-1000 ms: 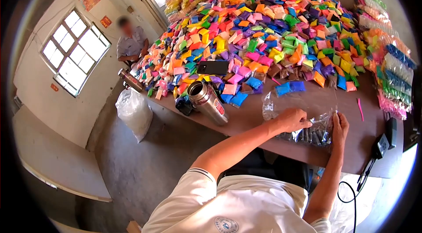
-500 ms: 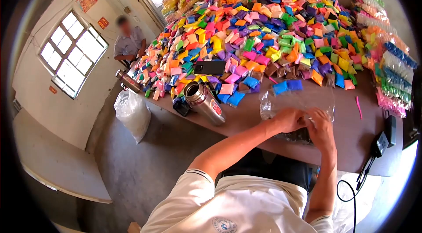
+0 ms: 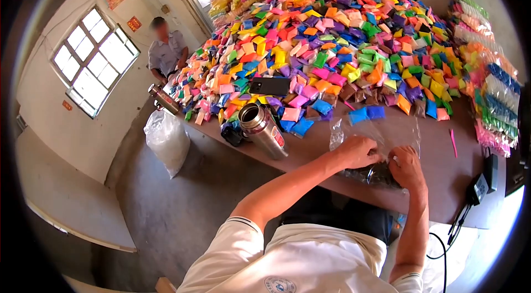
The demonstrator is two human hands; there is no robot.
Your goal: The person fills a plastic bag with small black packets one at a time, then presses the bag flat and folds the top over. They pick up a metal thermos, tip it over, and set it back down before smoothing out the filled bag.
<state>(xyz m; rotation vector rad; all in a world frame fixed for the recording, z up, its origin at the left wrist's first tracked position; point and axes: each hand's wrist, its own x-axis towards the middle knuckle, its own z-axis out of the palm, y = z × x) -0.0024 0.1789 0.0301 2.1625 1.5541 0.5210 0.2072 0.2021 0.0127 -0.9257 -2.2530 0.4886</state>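
A clear plastic bag [image 3: 399, 131] lies at the table's front edge, with something dark showing under or inside its near part. My left hand [image 3: 359, 152] is closed with its fingers curled on the bag's left side. On the right side of the same bag, my right hand [image 3: 407, 167] is closed too, fingers bent inward. A small gap separates the two hands. Just beyond the bag lie a blue packet [image 3: 358, 115] and a darker blue packet [image 3: 376, 112]. What sits between my fingertips is partly hidden.
A large heap of colourful packets [image 3: 332, 38] covers the table's [image 3: 428, 188] back. To the left stand an open steel flask [image 3: 268, 137] and a black phone [image 3: 269, 86]. Bundled strips [image 3: 500, 94], a pink stick [image 3: 453, 144] and a power adapter [image 3: 477, 189] are right. A person [image 3: 166, 52] sits far left.
My hands have moved apart, from nearly touching to a small gap, with the right hand lower. The view has shifted slightly.
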